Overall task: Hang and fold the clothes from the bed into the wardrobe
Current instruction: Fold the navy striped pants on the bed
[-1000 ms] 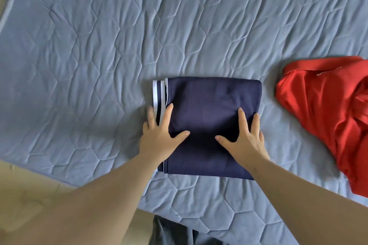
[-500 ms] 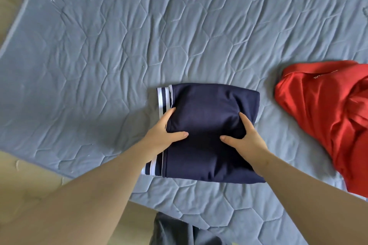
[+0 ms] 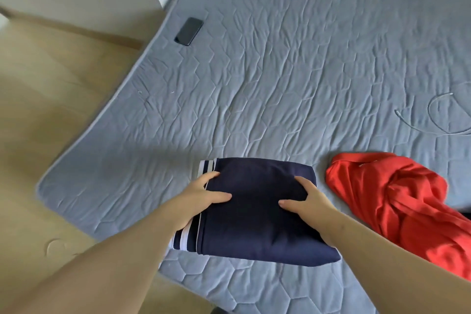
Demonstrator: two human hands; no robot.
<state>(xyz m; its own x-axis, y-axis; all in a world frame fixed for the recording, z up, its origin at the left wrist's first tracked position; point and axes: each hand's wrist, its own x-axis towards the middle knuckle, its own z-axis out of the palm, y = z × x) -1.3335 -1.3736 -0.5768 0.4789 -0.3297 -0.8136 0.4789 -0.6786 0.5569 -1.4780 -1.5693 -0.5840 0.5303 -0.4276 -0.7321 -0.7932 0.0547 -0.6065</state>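
Bed [image 3: 280, 71]: holds two clothes, one phone [image 3: 188, 31] far left, one cable [image 3: 438, 115] far right.
Blue folded cloth [image 3: 254, 224]: at the bed's near edge.
Red cloth [image 3: 397, 199]: crumpled, just right of it.
Left hand [image 3: 201, 199]: grips the blue cloth's left side, thumb on top.
Right hand [image 3: 308, 201]: grips its right side, thumb on top.

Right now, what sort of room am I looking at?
Probably a bedroom: a bed with a grey quilted cover, a folded navy garment and a crumpled red shirt beside it, and a phone near the bed's edge.
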